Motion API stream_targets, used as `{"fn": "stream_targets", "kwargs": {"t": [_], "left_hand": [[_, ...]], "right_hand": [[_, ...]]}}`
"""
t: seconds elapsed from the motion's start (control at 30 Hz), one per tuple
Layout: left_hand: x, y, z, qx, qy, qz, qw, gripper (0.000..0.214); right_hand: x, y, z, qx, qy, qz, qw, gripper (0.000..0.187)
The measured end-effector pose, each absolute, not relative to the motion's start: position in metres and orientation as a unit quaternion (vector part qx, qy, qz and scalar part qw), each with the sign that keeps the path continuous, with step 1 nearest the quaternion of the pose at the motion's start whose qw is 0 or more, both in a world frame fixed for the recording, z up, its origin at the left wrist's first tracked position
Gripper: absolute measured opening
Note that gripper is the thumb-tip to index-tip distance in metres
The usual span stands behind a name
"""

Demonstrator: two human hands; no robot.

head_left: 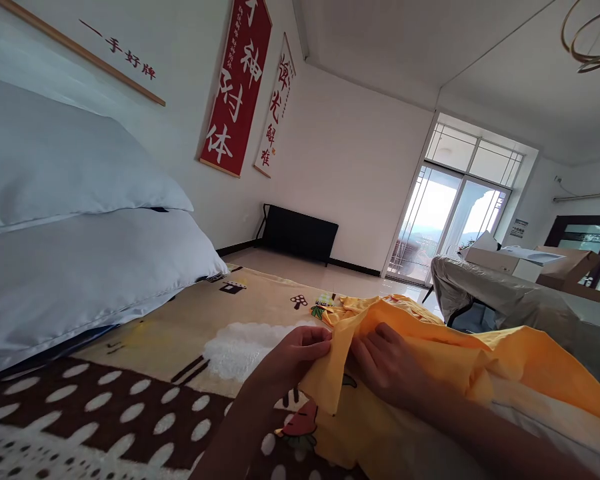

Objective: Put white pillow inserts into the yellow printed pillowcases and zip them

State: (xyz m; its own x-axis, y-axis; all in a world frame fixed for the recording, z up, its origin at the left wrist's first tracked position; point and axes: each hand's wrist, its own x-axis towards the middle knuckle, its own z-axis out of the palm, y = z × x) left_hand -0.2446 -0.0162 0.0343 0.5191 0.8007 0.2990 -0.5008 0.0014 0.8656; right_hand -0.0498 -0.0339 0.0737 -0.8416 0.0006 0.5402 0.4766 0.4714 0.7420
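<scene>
A large yellow cloth cover [430, 353] lies in loose folds at the right of the bed, over the patterned blanket [170, 333]. My left hand [305, 347] pinches an edge of it between thumb and fingers, and a flap hangs below. Close beside it, my right hand [383, 360] is curled into the same cloth, fingers bent and partly hidden by the folds. A white filling or quilt [535, 420] shows beneath the yellow fabric near my right forearm.
Two stacked white pillows [95, 267] stand at the left. A black folded panel [297, 233] leans by the far wall. On the right, boxes [520, 263] rest on a plastic-covered table [460, 287], with glass doors [445, 213] behind.
</scene>
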Motion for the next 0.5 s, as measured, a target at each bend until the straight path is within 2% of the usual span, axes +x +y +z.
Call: {"fn": "stream_targets", "kwargs": {"t": [0.23,0.5], "left_hand": [[-0.250,-0.016,0.035,0.533,0.148,0.472,0.687,0.033],[-0.249,-0.027,0.044,0.605,0.218,0.502,0.578,0.029]], "right_hand": [[-0.042,-0.037,0.079,-0.136,-0.840,-0.477,0.222,0.015],[-0.037,-0.040,0.077,-0.165,-0.846,-0.458,0.216,0.025]]}}
